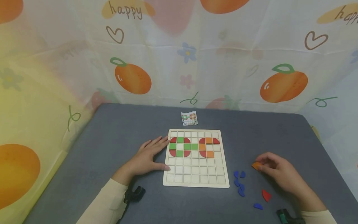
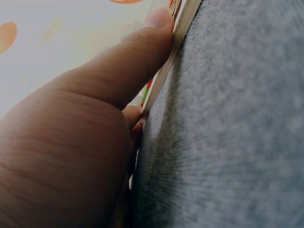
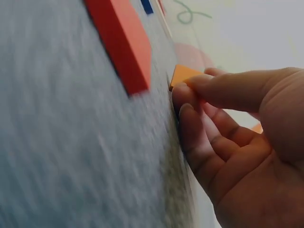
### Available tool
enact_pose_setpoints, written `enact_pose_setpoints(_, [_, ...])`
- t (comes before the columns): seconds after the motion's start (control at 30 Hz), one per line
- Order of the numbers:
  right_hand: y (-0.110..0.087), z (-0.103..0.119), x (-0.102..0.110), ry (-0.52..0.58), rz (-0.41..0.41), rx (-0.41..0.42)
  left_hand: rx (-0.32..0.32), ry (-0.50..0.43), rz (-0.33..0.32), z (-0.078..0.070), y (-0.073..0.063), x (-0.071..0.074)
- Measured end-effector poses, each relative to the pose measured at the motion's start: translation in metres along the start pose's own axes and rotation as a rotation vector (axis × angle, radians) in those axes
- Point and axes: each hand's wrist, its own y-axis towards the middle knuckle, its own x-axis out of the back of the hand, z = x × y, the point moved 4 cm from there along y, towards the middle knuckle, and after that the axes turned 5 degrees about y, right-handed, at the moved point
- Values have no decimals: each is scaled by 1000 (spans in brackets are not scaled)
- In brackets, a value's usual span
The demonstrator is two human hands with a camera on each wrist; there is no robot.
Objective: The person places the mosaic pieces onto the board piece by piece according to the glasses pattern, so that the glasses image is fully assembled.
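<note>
A pale wooden grid board [image 1: 195, 170] lies in the middle of the table. In its upper rows sit a ring of red quarter-circle and green square tiles at left, one more green tile [image 1: 195, 147] beside it, and red and orange tiles [image 1: 209, 154] at right. My left hand [image 1: 145, 157] rests at the board's left edge, fingers extended and thumb on the rim. Right of the board, my right hand [image 1: 275, 168] pinches an orange tile [image 3: 185, 75] between thumb and fingers, close over the table; the fingers hide part of it.
Several blue pieces [image 1: 236, 183] lie between the board and my right hand. A red quarter-circle piece [image 1: 266, 195] and another blue piece [image 1: 258, 206] are nearer the front. Behind the board lies a small pattern card [image 1: 189, 118]. A printed curtain [image 1: 165, 71] hangs behind the grey table [image 1: 134, 121].
</note>
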Motion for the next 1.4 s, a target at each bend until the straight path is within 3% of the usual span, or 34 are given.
enact_pose_setpoints(0.23, [6,11,-11,103,-10,87,7,7,-3,0,-1,0])
enact_pose_setpoints(0.53, [17,16,-23,162,-4,-20,26,15,-1,0,0,-2])
enact_pose_setpoints(0.77, [29,25,-31,218,-38,-45,21,14,-4,0,1,-2])
enact_pose_setpoints(1.07, [45,43,-39,185,-72,23,11,9,-9,1,0,-1])
enact_pose_setpoints(1.4, [67,56,-54,111,-93,12,15,9,-5,1,0,-2])
